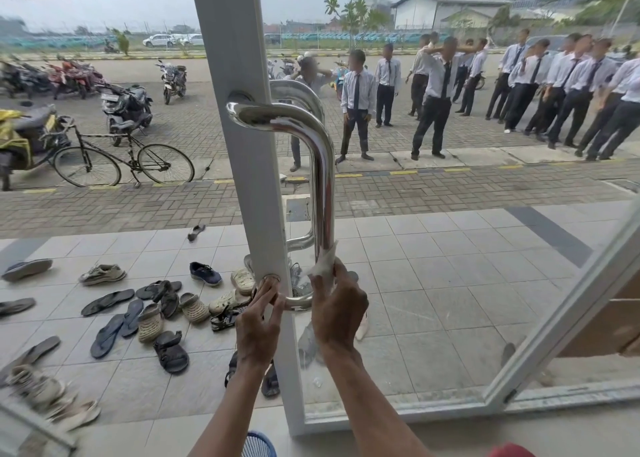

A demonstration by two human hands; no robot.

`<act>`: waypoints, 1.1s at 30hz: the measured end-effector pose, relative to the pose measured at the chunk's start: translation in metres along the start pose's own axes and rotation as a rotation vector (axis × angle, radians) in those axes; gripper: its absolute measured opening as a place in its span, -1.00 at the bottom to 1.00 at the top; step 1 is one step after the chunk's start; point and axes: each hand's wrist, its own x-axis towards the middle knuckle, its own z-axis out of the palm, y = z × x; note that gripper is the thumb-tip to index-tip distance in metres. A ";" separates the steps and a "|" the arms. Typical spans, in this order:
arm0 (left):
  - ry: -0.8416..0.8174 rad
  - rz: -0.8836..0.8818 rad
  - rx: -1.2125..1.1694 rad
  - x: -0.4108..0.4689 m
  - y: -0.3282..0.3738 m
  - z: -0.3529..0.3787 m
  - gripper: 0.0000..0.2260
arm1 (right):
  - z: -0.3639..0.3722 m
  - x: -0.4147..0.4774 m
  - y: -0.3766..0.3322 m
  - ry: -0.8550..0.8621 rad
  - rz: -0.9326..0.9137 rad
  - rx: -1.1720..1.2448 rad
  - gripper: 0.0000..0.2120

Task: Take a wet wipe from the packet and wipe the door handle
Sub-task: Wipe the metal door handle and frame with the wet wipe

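Far left, out through the glass, there's a row of parked motorbikes (72,75) and a bicycle (121,158) standing on the brick paving. Nearer, on the tiled porch, a messy pile of sandals and shoes (152,311) is scattered about.

Moving toward the middle, the white door frame (242,165) runs top to bottom, and the shiny metal door handle (320,165) is bolted to it, a long curved bar that bends back into the frame at top and bottom. A matching handle sits on the outside of the glass just behind it.

The left hand (259,321) is up at the bottom mount of the handle, fingers curled around the lower bend right where it meets the frame. No wipe in that one as far as I can see.

Just right of it, the right hand (337,304) is closed around the lower part of the upright bar with the wet wipe (323,260) pinched against the metal. The wipe pokes out above the fingers, crumpled and white, touching the bar. Can't spot the packet anywhere.

Far right, outside, a group of people (519,89) in white shirts and dark ties stand in a line on the paving. Near right, another white glass door frame (568,318) tilts across the corner.
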 end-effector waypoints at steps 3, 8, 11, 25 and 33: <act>-0.011 -0.007 -0.006 0.002 0.000 -0.002 -0.66 | 0.000 -0.011 0.012 -0.086 0.048 0.024 -0.57; -0.056 -0.013 0.012 0.007 0.003 -0.009 -0.66 | -0.005 -0.006 0.001 -0.054 0.027 -0.070 -0.68; -0.051 -0.008 0.037 0.010 0.003 -0.010 -0.70 | -0.004 0.013 -0.022 0.027 -0.032 -0.109 -0.67; 0.266 0.179 -0.065 0.060 0.046 -0.027 -0.64 | -0.005 0.013 -0.018 -0.037 -0.010 -0.153 -0.71; 0.221 0.139 -0.154 0.094 0.061 -0.032 -0.51 | -0.004 0.015 -0.007 -0.050 -0.111 0.001 -0.55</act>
